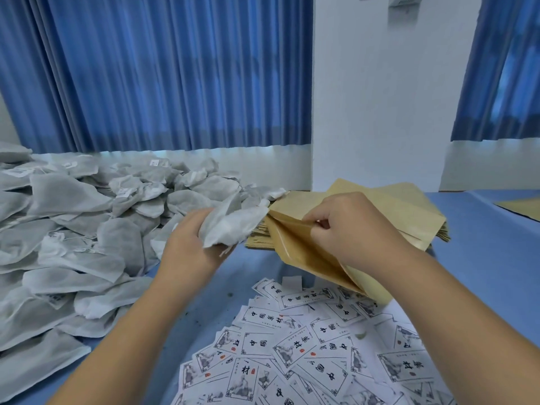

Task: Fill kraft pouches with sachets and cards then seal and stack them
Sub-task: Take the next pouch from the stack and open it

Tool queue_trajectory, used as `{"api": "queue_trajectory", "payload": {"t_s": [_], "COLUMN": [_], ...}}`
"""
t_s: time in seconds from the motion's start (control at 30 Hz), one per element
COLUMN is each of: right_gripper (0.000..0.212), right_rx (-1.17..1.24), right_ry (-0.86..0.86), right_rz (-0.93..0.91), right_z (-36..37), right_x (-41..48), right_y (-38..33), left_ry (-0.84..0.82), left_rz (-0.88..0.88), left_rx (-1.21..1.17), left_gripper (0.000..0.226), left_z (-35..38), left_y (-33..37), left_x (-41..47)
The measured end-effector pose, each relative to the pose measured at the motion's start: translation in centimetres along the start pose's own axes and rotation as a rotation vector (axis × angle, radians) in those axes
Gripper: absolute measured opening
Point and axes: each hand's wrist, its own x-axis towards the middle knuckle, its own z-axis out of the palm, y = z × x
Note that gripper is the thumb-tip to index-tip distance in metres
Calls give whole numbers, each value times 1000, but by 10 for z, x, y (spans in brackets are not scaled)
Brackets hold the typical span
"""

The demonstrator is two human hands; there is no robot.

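Observation:
My left hand (pixel 193 244) grips a bunch of white sachets (pixel 233 223) just left of a kraft pouch (pixel 304 252). My right hand (pixel 353 229) pinches the upper lip of that pouch and holds its mouth open toward the sachets. The pouch is lifted off the table, above a spread of printed cards (pixel 292 346). Behind it lies a stack of flat kraft pouches (pixel 409 209). A big heap of grey-white sachets (pixel 87 229) covers the left of the table.
The table has a blue cover (pixel 482 258). Another kraft pouch (pixel 523 207) lies at the far right edge. Blue curtains (pixel 160 74) and a white wall stand behind the table.

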Motion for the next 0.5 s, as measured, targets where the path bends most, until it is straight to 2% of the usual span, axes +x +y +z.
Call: {"api": "queue_trajectory", "payload": {"t_s": [0.1,0.17,0.27,0.4,0.5], "right_gripper": [18,20,23,24,25], "right_rx": [26,42,58,58,55], "right_ry": [12,7,-25,-28,-37], "right_rz": [12,17,16,20,22], "right_z": [1,1,1,-1,-3], "right_x": [0,-1,-1,-2,-1], "right_y": [0,-1,-3,-4,-4], "left_ry": [-76,-155,-136,-162,-214], "left_rz": [178,176,182,325,266], "left_rx": [20,122,354,667,825], "left_gripper": [59,64,48,32,22], "left_z": [2,10,21,27,29], "left_y": [16,25,31,32,36], "left_x": [-11,-17,-22,-25,-27]}}
